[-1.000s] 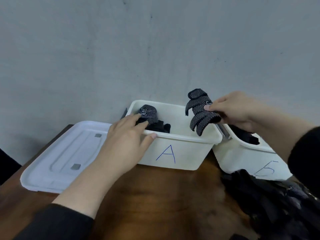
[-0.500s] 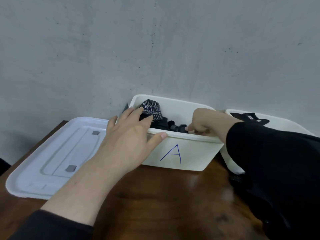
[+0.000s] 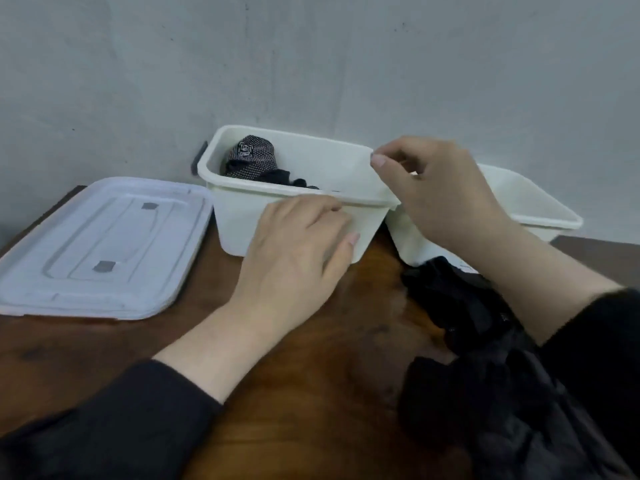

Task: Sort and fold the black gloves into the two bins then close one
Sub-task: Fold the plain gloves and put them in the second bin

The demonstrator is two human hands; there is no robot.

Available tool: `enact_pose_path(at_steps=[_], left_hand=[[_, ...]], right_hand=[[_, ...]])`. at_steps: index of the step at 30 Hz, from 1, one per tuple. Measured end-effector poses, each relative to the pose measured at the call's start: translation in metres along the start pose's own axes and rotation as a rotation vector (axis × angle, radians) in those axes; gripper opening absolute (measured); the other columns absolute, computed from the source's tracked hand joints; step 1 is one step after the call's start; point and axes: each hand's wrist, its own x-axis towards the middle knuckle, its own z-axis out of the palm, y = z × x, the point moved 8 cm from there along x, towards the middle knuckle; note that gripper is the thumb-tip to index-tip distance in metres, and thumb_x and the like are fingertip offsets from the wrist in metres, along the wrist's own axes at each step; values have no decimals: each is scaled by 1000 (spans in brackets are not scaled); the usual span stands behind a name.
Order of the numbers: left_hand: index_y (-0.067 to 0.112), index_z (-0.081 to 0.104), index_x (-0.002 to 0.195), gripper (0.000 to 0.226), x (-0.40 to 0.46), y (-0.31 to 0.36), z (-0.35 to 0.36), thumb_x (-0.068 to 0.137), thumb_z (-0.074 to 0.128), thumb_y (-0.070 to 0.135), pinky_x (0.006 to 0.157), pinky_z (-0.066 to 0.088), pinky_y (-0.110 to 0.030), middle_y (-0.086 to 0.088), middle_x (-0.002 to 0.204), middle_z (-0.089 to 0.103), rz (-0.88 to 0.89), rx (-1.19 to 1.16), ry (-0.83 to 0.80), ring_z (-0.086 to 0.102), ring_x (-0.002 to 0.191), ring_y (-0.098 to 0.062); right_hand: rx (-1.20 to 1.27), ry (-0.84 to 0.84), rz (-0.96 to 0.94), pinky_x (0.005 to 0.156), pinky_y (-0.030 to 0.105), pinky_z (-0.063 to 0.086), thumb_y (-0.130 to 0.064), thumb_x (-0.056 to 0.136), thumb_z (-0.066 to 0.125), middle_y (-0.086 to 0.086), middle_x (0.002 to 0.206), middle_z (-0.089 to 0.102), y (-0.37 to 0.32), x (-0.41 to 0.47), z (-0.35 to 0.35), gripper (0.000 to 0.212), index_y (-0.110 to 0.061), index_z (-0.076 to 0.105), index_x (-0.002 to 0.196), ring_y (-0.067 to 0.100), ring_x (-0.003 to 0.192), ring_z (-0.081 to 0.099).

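Two white bins stand against the wall. The left bin (image 3: pixel 239 216) holds folded dotted black gloves (image 3: pixel 254 160) at its left end. My left hand (image 3: pixel 298 244) rests flat on that bin's front wall, fingers straight, covering its letter. My right hand (image 3: pixel 436 192) hovers above the gap between the bins, fingers loosely curled, holding nothing. The right bin (image 3: pixel 540 206) sits behind my right hand; its inside is mostly hidden. A pile of loose black gloves (image 3: pixel 485 341) lies on the table at the right, in front of that bin.
A white lid (image 3: pixel 100 247) lies flat on the brown wooden table (image 3: pixel 311 375) to the left of the bins. The grey wall (image 3: pixel 311 64) is directly behind the bins. My dark sleeves cross the near part of the table.
My right hand put the dotted glove down into the left bin, then lifted out empty and moved right. My left hand slid from the bin's rim down onto its front wall.
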Motion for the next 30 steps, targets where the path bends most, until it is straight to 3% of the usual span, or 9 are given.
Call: enact_pose_path(at_steps=[2,7,9,12,15,20,24,27,30], left_hand=[[15,71,116,34,-28,32,30,99,50,35,92,44,-40,0,115,67,27,-82,-140,61,106,-24],[26,53,142,47,-75,78,76,104,41,50,101,44,-34,12,138,53,-75,-132,-549,51,121,-11],[31,40,152,53,-88,95,87,104,38,54,112,34,-30,15,151,41,-84,-119,-655,40,134,-9],[34,26,158,62,-104,115,97,103,35,59,123,15,-32,13,161,29,-59,-59,-746,25,147,-9],[32,35,155,60,-108,125,100,101,42,57,119,21,-32,13,152,43,-87,-61,-715,37,140,-10],[29,51,145,45,-111,125,89,101,57,30,107,42,-34,9,133,56,-258,-188,-594,54,120,-14],[28,64,125,27,-113,103,67,99,61,25,96,46,-27,11,116,63,-442,-250,-426,58,108,-9],[28,68,114,18,-118,83,49,97,64,24,91,49,-27,14,107,68,-562,-286,-302,61,102,-8],[27,68,116,18,-124,62,25,98,62,26,88,46,-22,14,108,67,-681,-258,-166,61,105,-9]], right_hand=[[-10,-44,37,75,4,43,-40,99,59,-22,91,68,20,-48,-12,12,-35,70,96,-10,90,61],[-183,-137,123,84,19,48,-39,96,59,-21,101,68,84,-167,-28,20,-28,74,105,-4,97,60],[-280,-198,96,95,20,50,-46,96,54,-21,119,65,98,-212,-27,33,-27,73,115,-4,109,60],[-358,-246,28,121,36,32,-48,97,52,-11,148,52,111,-258,-20,47,-23,64,135,4,141,41],[-340,-223,11,125,42,25,-41,98,55,-8,158,41,119,-278,-17,49,-22,56,143,9,149,32],[-237,-74,44,117,27,32,-20,97,65,-7,150,50,121,-280,-26,46,-19,57,142,9,138,42],[-305,-34,32,98,42,49,-15,92,71,-2,125,64,123,-279,-27,47,-17,60,137,22,113,58],[-346,-46,3,82,42,51,-11,92,71,-5,102,65,121,-273,-26,35,-16,68,126,23,96,63],[-260,-55,-29,79,40,56,-15,94,70,-7,98,65,113,-263,-29,24,-15,71,117,18,91,65]])
